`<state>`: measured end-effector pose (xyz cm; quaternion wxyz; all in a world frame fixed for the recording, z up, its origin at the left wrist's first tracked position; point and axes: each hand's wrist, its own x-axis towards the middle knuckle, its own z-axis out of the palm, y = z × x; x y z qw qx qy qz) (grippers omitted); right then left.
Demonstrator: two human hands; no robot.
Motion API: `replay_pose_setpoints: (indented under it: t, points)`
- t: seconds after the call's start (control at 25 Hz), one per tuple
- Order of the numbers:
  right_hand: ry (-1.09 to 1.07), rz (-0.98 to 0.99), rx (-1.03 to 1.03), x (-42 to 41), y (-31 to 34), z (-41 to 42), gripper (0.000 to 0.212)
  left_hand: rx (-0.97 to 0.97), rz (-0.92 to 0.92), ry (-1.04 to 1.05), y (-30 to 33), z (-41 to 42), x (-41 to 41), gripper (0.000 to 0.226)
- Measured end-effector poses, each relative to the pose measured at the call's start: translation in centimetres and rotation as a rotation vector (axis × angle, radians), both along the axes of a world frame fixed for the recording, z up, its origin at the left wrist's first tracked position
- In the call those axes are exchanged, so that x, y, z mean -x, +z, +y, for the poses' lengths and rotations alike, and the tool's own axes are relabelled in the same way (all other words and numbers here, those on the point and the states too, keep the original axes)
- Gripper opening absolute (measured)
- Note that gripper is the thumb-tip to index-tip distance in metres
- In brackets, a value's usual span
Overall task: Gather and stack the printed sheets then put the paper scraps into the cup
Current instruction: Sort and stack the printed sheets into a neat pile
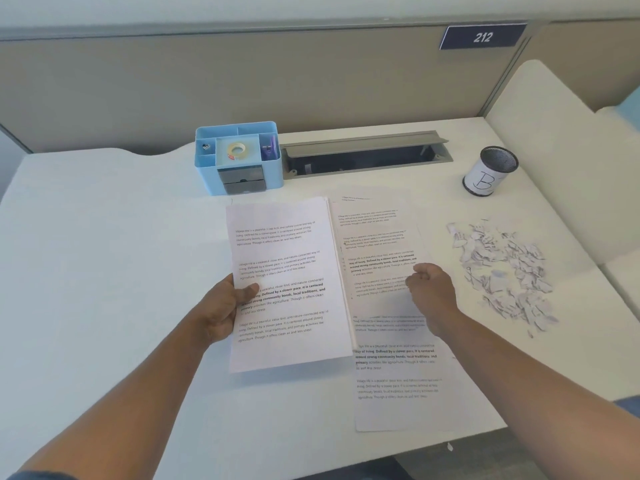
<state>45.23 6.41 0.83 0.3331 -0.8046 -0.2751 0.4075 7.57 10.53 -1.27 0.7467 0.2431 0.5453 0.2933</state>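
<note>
Printed sheets (388, 368) lie loose and overlapping on the white desk (104, 237), under and toward the body from the right hand's fingers (417, 273). A gathered stack (287, 265) of them is raised at its left edge, the left hand (221, 311) gripping it with the thumb on top of the print and the other fingers hidden beneath. The right hand (431, 289) rests on the loose sheets with fingers curled; whether they pinch a sheet cannot be told. Paper scraps (505, 271) lie heaped just right of those fingers. Beyond them stands the mesh cup (490, 174), marked B. A blue organizer (239, 157) sits beyond the left fingers.
</note>
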Motion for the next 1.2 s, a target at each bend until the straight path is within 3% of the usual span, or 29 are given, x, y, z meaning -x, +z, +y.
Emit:
replay_pose_setpoints:
  t: [0.64, 0.76, 0.96, 1.04, 1.2]
  points:
    - [0.138, -0.174, 0.165, -5.7, -1.2, 7.4, 0.075, 0.082, 0.223, 0.098, -2.0, 1.6, -4.9, 0.038]
    - [0.148, -0.092, 0.175, -6.3, -1.0, 8.0, 0.065, 0.074, 0.282, 0.101, -2.3, 1.5, -5.1, 0.037]
    - [0.1, 0.161, 0.156, -7.0, -1.9, 8.7, 0.023, 0.056, 0.302, 0.112, -2.2, 1.2, -5.3, 0.034]
    - [0.15, 0.169, 0.154, -7.0, -2.1, 8.5, 0.01, 0.058, 0.287, 0.114, -2.1, 1.1, -5.3, 0.035]
    - [0.257, 0.012, 0.082, -7.2, -1.7, 7.9, 0.012, 0.055, 0.243, 0.097, -2.0, 0.9, -5.2, 0.036]
